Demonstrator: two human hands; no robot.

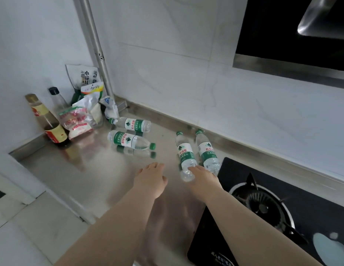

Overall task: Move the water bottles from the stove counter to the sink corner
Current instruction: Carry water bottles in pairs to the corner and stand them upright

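While both arms reach forward over the steel table (75, 169), four water bottles lie on their sides on it, none of them upright. Two lie toward the far left part of the table, near the back edge: the far-left bottle (131, 124) has its cap pointing to the left corner, and the second bottle (130, 140) just in front of it points its green cap to the right. The other two lie side by side near the gas stove (263, 206), caps toward the wall: the inner bottle (184, 153) and the bottle next to the stove (207, 151), which rests just beside the black glass edge.

The right hand (202, 176) is laid over the bottom ends of this near pair. It touches the inner bottle, but its fingers are hidden under the hand, so I cannot tell if it is closed around anything. The left hand (151, 178) hovers open with spread fingers, holds nothing, and is apart from every bottle. I judge that it is placed so to take the second bottle next.

Lying bottles can roll on smooth steel, so a grip around the body seems safer.

In the far left corner stand two sauce bottles (50, 121) and several food bags (80, 116). No sink is visible, so all four bottles are still to move.
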